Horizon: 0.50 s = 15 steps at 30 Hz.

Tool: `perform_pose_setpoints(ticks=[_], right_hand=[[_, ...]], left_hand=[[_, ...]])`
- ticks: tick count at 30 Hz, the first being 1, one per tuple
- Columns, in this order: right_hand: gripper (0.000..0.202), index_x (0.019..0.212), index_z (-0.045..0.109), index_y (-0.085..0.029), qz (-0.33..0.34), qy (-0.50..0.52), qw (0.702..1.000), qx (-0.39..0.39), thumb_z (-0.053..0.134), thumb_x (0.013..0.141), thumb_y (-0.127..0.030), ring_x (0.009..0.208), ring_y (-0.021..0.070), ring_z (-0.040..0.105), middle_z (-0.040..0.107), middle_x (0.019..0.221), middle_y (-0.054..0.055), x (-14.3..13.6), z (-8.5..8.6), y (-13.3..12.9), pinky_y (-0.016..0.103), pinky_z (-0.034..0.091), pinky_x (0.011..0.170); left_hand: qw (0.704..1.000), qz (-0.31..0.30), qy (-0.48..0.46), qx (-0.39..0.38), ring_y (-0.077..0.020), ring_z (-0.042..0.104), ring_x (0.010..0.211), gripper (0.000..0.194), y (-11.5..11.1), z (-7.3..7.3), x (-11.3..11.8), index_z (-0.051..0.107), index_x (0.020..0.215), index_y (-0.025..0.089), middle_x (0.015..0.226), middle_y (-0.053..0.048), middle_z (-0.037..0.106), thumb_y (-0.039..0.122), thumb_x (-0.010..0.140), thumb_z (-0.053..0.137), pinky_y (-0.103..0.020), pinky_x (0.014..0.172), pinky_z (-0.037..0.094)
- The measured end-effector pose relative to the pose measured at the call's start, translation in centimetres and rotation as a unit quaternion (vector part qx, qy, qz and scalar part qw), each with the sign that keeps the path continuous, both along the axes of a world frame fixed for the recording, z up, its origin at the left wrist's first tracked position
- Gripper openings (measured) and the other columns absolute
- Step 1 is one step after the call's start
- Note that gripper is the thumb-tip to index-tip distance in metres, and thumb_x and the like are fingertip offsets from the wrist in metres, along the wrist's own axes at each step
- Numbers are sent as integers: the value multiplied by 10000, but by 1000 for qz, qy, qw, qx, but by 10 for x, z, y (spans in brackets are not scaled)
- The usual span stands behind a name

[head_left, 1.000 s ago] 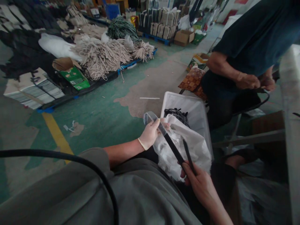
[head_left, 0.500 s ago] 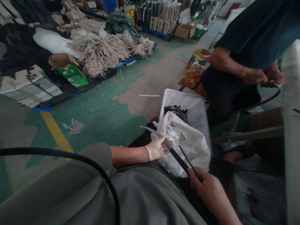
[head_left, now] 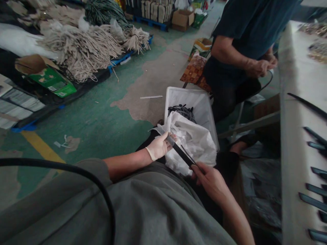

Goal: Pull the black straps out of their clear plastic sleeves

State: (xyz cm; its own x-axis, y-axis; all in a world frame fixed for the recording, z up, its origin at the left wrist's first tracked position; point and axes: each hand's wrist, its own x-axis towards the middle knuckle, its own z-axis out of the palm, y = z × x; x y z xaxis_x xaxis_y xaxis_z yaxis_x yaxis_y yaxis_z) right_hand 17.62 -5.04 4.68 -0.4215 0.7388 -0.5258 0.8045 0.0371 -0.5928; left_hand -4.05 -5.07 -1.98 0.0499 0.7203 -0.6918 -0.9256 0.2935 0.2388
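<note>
We have a black strap (head_left: 182, 153) stretched between our two hands, over the near left part of the white bag (head_left: 200, 139). Our gloved left hand (head_left: 158, 146) pinches its far end between thumb and fingers; our bare right hand (head_left: 209, 177) pinches the near end the same way. A thin dark length runs beside the strap from the right fingers, and we cannot tell whether it is the same piece folded back or another.

A pale film (head_left: 157, 128) sticks out past the left fingertips. If it is smooth, as its sheen suggests, the left pinch could slip under a hard pull, and the strap would spring toward the right hand. The loose bag lies right under the work, so a fold of it could get caught between fingers and strap. Should both grips loosen, the strap might drop onto the bag or slide into the bin (head_left: 189, 95), among the dark strips (head_left: 181, 112) there, where it would be hard to pick out.

A co-worker (head_left: 237, 51) sits at the far right; a wide swing of our right arm that way could knock the table (head_left: 291, 136).
</note>
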Motion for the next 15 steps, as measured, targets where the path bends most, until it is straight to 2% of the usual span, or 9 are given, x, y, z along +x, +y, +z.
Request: perform_pose_setpoints(ticks=[4,6,9,15], right_hand=[[476,634,589,-225,-54,-4,998,38,422,913,-573,482,158,563,595,512,0,23,6,-16,263,392,512],[406,771,663,-226,-81,-12,993,88,453,904,-547,497,165,569,602,529,-5,25,6,-21,267,388,516],[373,1126,676,-245,-94,0,986,139,476,902,-466,549,180,606,633,572,-18,17,5,-23,271,413,562],[468,1348,579,-268,-43,-19,990,136,508,892,-350,654,219,672,703,658,2,-20,-10,-12,281,422,600]], left_hand=[[1000,-14,10,-4,-163,688,879,183,-2,0,1,621,844,172,881,-42,711,310,946,556,-315,898,503],[999,-36,5,1,-151,685,857,196,-5,-3,7,623,857,175,876,-34,711,320,957,537,-307,888,500],[997,-75,3,3,-136,679,839,174,-9,-9,15,629,884,189,898,-17,714,340,942,566,-289,877,492],[983,-181,16,27,-154,673,845,175,-20,-13,34,659,937,164,910,-59,722,314,926,571,-281,831,494]])
